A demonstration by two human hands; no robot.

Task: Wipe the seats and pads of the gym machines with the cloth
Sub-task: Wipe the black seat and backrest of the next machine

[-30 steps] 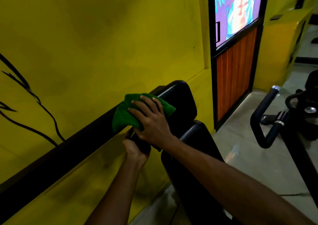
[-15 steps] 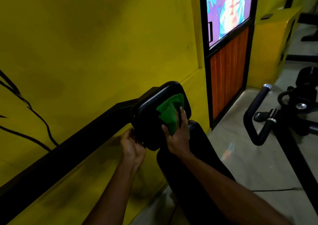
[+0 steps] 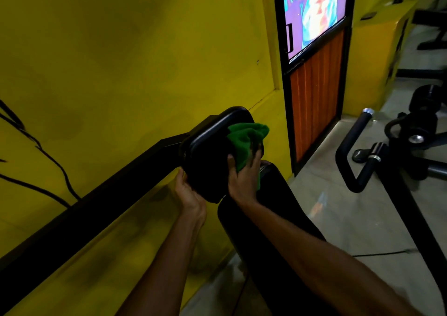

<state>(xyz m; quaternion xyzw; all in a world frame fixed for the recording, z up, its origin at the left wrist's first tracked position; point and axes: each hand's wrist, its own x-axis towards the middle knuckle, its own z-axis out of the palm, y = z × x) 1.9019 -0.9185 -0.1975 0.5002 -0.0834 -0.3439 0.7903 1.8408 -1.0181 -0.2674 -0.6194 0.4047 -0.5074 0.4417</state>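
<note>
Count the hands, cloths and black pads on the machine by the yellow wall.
Hands: 2, left hand, right hand
Cloths: 1, green cloth
Pads: 2, upper pad, lower pad
Total: 5

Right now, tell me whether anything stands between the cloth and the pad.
Nothing visible does. The right hand holds the cloth directly against the pad; the left hand grips the pad's lower edge, beside it.

cloth (image 3: 244, 139): green, fuzzy fabric | pad (image 3: 208, 156): black, smooth, faintly glossy | floor (image 3: 338, 219): glossy tile
</note>
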